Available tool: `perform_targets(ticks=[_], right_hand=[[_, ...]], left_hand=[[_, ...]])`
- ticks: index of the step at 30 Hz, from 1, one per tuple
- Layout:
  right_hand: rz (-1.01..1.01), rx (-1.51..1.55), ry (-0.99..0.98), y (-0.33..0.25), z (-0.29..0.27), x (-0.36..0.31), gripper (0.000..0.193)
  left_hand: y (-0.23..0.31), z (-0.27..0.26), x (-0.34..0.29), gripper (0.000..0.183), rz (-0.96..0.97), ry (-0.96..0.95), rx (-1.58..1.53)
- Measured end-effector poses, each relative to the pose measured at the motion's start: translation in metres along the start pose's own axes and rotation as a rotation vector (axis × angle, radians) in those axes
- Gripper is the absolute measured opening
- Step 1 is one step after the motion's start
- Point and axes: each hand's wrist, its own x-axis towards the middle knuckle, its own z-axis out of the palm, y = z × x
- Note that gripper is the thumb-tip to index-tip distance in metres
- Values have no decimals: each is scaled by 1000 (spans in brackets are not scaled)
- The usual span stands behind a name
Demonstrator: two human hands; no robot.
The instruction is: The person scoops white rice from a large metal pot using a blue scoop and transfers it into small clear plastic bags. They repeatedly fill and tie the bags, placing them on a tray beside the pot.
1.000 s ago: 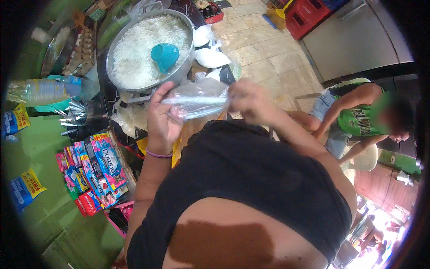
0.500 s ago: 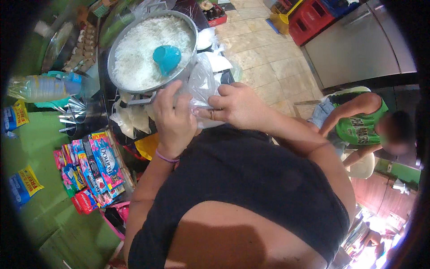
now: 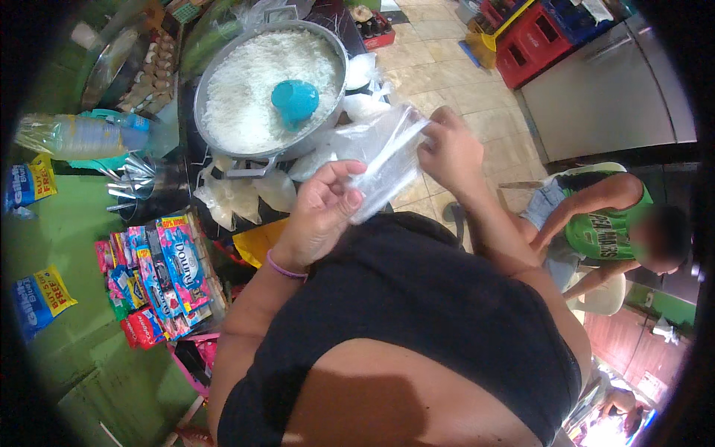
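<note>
A clear plastic bag (image 3: 391, 160) is stretched out in front of my chest. My right hand (image 3: 452, 151) pinches its upper right edge, fingers pressed together. At the bag's lower left side is my left hand (image 3: 322, 212), with curled fingers and the thumb at the plastic. Beyond my hands stands a wide silver pot (image 3: 199, 112) full of a white grainy food, perhaps rice. A teal plastic cup (image 3: 296, 101) lies on the white heap, inside the pot. Beside the pot are filled white bags (image 3: 362, 71), and in front of it hang or lie bags with yellowish contents (image 3: 229, 201).
Sachets and small packs (image 3: 160, 276) hang in bundles at the left, near a dark container of spoons (image 3: 138, 186) and stacked plastic cups (image 3: 82, 138). At right a person in green (image 3: 603, 216) sits on a white chair (image 3: 607, 287). Red crates (image 3: 529, 48) stand beyond.
My right hand has moved right and up, drawing the bag out wide between my hands. My left hand has shifted right and turned, its fingers now curled. The view has shifted slightly.
</note>
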Motion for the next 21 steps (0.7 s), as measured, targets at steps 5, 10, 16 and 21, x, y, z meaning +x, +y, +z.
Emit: perform_targets(ticks=[5,10,16,21], right_hand=[[44,320,-214,-12,-9,0,25],[36,877,-372,-15,10,-12,21],[534,1602,-506,10,3,-11,19],[650,1564,-526,-16,24,-21,18]], left_hand=[[8,-22,7,14,651,163,1187],[15,-54,-1,21,952,439,1639],[69,-125,-51,28,888,791,1390],[108,-150,-114,42,915,1348,1405]])
